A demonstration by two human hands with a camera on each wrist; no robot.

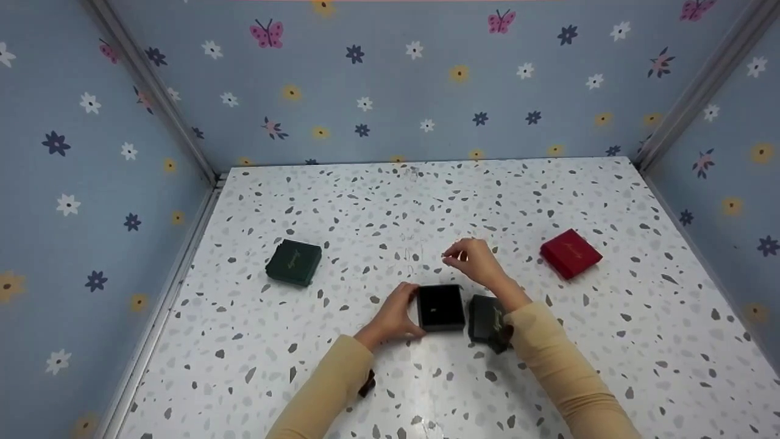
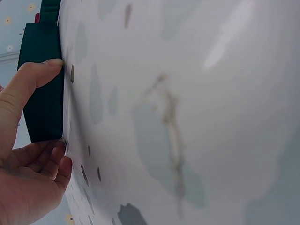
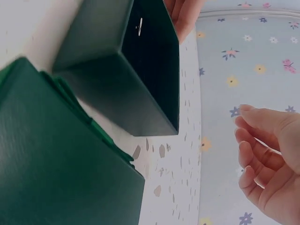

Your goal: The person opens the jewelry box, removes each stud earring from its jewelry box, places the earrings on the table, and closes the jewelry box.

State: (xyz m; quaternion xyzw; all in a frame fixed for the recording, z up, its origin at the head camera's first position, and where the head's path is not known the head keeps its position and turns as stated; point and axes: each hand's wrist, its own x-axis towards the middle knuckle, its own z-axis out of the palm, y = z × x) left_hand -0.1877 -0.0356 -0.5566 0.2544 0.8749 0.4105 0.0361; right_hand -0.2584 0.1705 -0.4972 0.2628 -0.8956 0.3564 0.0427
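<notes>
My left hand [image 1: 393,314] grips the left side of a dark green jewelry box base [image 1: 442,330], thumb at the near corner and fingers at the far one. The base stands with its black-lined inside facing up. A tiny gold piece of jewelry [image 1: 433,310] shows in the lining; its kind is too small to tell. My right hand [image 1: 478,262] is raised beyond the base, thumb and forefinger together; whether something tiny is between them cannot be made out. Beside the base, partly under my right forearm, lies a dark green box lid [image 1: 485,318] with gold lettering.
A closed green box [image 1: 294,262] stands at the left and a red box [image 1: 571,253] at the right. Thin, faint jewelry pieces [image 1: 408,254] lie on the speckled tabletop [image 1: 341,207] beyond the base. Flowered walls [image 1: 390,79] enclose the back and sides.
</notes>
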